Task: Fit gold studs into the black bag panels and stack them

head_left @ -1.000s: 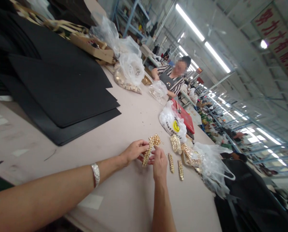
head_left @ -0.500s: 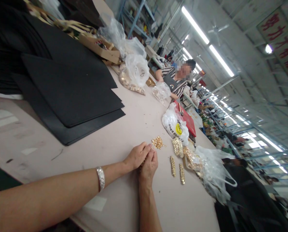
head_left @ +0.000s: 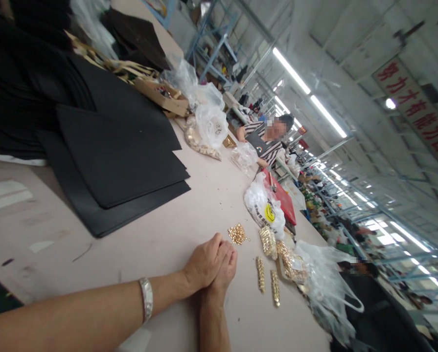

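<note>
My left hand (head_left: 205, 263), with a silver bracelet (head_left: 146, 299) on its wrist, is closed against my right hand (head_left: 223, 272) above the pale table (head_left: 160, 230). The fingers of both hands are folded together, and whatever lies between the palms is hidden. Just beyond the fingertips is a small heap of shiny gold pieces (head_left: 237, 234). To the right of my hands lie two gold ridged strips, one nearer (head_left: 260, 275) and one farther right (head_left: 275, 288). Behind them sit a bundle of gold pieces (head_left: 268, 242) and a clear pack of gold pieces (head_left: 289, 260).
Large black sheets (head_left: 123, 166) cover the left side. A white bag with a yellow face (head_left: 260, 200) rests by a red item (head_left: 284, 203). Farther back are an open cardboard box (head_left: 162, 99) and filled plastic bags (head_left: 211, 127). Across the table is a person (head_left: 259, 142).
My hands have pressed closer together; the gold-brown bit visible between them earlier is now covered. The whole view has shifted, with the hands slightly lower in it.
</note>
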### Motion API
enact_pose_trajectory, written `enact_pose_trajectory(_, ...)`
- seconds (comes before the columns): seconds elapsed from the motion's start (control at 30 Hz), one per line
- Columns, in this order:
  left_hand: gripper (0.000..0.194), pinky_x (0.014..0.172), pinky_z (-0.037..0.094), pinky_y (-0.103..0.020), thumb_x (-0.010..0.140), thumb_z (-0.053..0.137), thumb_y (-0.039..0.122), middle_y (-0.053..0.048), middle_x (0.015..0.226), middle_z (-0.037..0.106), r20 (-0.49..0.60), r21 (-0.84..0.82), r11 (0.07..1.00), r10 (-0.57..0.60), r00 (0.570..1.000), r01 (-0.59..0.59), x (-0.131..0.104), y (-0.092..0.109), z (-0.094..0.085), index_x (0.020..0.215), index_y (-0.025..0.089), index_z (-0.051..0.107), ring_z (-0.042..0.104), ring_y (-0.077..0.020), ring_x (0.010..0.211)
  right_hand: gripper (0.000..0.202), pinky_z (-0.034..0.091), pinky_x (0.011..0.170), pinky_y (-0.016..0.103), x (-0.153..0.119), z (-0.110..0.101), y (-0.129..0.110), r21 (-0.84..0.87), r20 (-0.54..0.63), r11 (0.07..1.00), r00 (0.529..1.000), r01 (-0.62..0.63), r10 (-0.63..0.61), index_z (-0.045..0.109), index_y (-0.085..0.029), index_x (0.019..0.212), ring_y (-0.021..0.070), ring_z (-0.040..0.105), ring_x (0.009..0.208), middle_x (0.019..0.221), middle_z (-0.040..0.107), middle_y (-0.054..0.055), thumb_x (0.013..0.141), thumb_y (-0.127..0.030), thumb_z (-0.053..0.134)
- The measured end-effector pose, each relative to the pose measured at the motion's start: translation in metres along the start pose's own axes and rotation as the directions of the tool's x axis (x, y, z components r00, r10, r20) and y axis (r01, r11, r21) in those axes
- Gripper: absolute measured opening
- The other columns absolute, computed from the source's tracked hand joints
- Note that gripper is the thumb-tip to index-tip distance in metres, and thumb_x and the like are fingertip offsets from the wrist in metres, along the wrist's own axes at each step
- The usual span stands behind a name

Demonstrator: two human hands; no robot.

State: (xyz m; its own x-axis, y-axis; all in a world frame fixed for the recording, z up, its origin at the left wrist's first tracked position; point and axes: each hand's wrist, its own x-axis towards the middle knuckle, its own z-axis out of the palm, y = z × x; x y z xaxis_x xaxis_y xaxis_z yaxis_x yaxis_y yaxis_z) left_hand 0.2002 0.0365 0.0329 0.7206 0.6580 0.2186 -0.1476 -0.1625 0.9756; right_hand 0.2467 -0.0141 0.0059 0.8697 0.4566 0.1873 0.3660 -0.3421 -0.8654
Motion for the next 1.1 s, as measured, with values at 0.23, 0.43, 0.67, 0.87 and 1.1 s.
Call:
enact_pose_trajectory(0.23, 0.024, 0.059, 0.037, -0.029, 0.097, 0.034, 0.041, 0.005, 0.059, 0.047, -0.073, -0.068, 0.996, -0.060, 0.995, 0.055, 0.001, 0.003, -0.004, 0.078, 0.027, 0.039, 0.053, -0.0186, 0.057, 0.038, 0.046, 0.046, 0.027, 0.000, -0.006, -0.010, 0.400, -0.170, 0.894, 0.942, -0.204, 0.291, 0.049, -0.020, 0.107, 0.0156, 0.053, 0.047, 0.055, 0.042, -0.008, 0.094, -0.049, 0.029)
enact_pose_trajectory(0.43, 0.025, 0.059, 0.041, -0.028, 0.098, 0.034, 0.045, 0.006, 0.061, 0.050, -0.045, -0.139, 0.988, -0.072, 0.996, 0.065, 0.000, 0.005, -0.002, 0.085, 0.026, 0.041, 0.054, -0.0157, 0.055, 0.042, 0.045, 0.048, 0.025, 0.008, -0.006, -0.012, 0.482, -0.235, 0.841, 0.888, -0.247, 0.396, 0.051, -0.018, 0.106, 0.0127, 0.051, 0.046, 0.057, 0.045, -0.008, 0.093, -0.055, 0.035)
enact_pose_trajectory(0.67, 0.027, 0.058, 0.042, -0.026, 0.099, 0.036, 0.046, 0.006, 0.061, 0.052, -0.020, -0.153, 0.988, -0.019, 1.000, 0.016, -0.002, 0.004, 0.001, 0.085, 0.025, 0.043, 0.053, -0.0138, 0.054, 0.043, 0.043, 0.047, 0.027, 0.008, -0.009, -0.012, 0.420, -0.244, 0.863, 0.881, -0.280, 0.404, 0.058, -0.015, 0.098, 0.0144, 0.051, 0.046, 0.053, 0.050, -0.005, 0.092, -0.053, 0.038)
enact_pose_trajectory(0.87, 0.025, 0.057, 0.042, -0.026, 0.099, 0.036, 0.045, 0.005, 0.063, 0.055, 0.003, -0.142, 0.990, 0.015, 1.000, -0.014, -0.007, 0.007, -0.001, 0.087, 0.024, 0.044, 0.053, -0.0137, 0.055, 0.040, 0.044, 0.047, 0.028, 0.009, -0.012, -0.011, 0.381, -0.258, 0.878, 0.879, -0.289, 0.401, 0.060, -0.015, 0.095, 0.0158, 0.053, 0.046, 0.053, 0.055, -0.002, 0.095, -0.046, 0.034)
enact_pose_trajectory(1.1, 0.023, 0.059, 0.040, -0.026, 0.099, 0.037, 0.042, 0.005, 0.064, 0.052, -0.016, -0.084, 0.996, 0.033, 0.999, -0.034, -0.005, 0.005, -0.002, 0.087, 0.024, 0.045, 0.052, -0.0144, 0.057, 0.035, 0.045, 0.051, 0.028, 0.007, -0.011, -0.018, 0.384, -0.269, 0.883, 0.882, -0.271, 0.388, 0.059, -0.014, 0.098, 0.0158, 0.054, 0.049, 0.055, 0.055, -0.002, 0.094, -0.042, 0.037)
